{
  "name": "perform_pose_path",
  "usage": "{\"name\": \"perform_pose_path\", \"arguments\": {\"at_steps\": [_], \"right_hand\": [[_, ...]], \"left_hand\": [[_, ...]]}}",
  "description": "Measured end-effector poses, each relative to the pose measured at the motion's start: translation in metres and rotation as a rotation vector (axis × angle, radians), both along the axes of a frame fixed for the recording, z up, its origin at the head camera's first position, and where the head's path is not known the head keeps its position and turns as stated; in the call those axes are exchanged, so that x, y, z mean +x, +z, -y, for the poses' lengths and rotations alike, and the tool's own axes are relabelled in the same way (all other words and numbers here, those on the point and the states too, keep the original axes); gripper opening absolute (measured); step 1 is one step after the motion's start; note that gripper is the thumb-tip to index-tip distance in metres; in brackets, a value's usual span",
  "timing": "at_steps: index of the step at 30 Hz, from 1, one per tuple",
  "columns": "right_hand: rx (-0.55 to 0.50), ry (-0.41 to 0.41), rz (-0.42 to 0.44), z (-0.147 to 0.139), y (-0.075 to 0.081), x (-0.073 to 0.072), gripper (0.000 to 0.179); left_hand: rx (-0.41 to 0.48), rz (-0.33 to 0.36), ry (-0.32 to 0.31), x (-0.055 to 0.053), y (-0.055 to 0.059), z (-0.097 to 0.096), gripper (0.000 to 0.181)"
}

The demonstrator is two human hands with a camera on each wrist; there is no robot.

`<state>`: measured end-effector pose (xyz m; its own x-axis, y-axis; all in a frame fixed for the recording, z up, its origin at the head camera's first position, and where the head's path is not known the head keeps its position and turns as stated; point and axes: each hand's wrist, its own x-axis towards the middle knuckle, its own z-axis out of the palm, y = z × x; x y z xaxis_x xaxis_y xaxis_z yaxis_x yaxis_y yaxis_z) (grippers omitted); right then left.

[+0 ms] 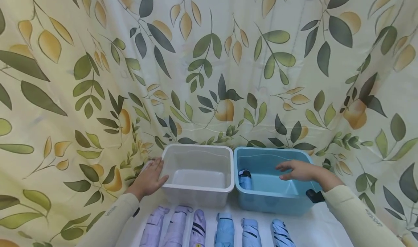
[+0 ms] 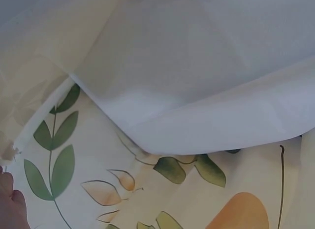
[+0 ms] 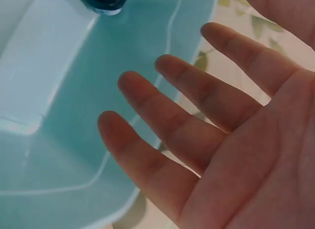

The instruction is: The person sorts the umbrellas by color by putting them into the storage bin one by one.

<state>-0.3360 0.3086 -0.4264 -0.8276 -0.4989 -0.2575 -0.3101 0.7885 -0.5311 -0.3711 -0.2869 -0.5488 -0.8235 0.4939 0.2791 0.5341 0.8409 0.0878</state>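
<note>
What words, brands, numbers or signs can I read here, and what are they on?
No text can be read clearly.
Left sleeve: small dark lettering, too blurred to read.
Right sleeve: small dark lettering, too blurred to read.
Rightmost purple umbrella: small yellow patch at the picture's edge, too small to read.
White bin and blue bin: no lettering visible.

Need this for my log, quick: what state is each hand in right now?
Left hand: open, at the left side of the pale bin, holding nothing.
Right hand: open, over the blue bin, holding nothing.
</note>
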Motion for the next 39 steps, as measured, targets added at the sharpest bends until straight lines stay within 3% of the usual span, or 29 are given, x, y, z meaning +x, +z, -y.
{"name": "perform_pose_path", "arguments": {"at_steps": [5, 8, 18, 23, 30, 39], "right_hand": [[-0.047, -0.041, -0.021, -0.02, 0.011, 0.037, 0.054], [-0.084, -0.119, 0.007, -0.031, 0.012, 0.057, 0.056], [-0.202, -0.231, 0.067, -0.064, -0.008, 0.103, 0.048], [-0.241, -0.259, 0.125, -0.073, -0.029, 0.118, 0.049], [-0.321, -0.37, 0.272, -0.069, -0.072, 0.131, 0.06], [-0.322, -0.517, 0.369, -0.054, -0.128, 0.137, 0.073]], "left_hand": [[0.012, 0.01, -0.009, 0.003, -0.003, -0.012, 0.075], [0.029, 0.023, -0.011, 0.005, -0.002, -0.017, 0.076], [0.06, 0.026, 0.016, 0.011, -0.003, -0.013, 0.074], [0.053, 0.023, 0.021, 0.016, -0.002, -0.01, 0.073], [0.062, 0.007, 0.053, 0.025, -0.004, -0.004, 0.073], [0.075, 0.008, 0.052, 0.031, -0.006, -0.002, 0.073]]}}
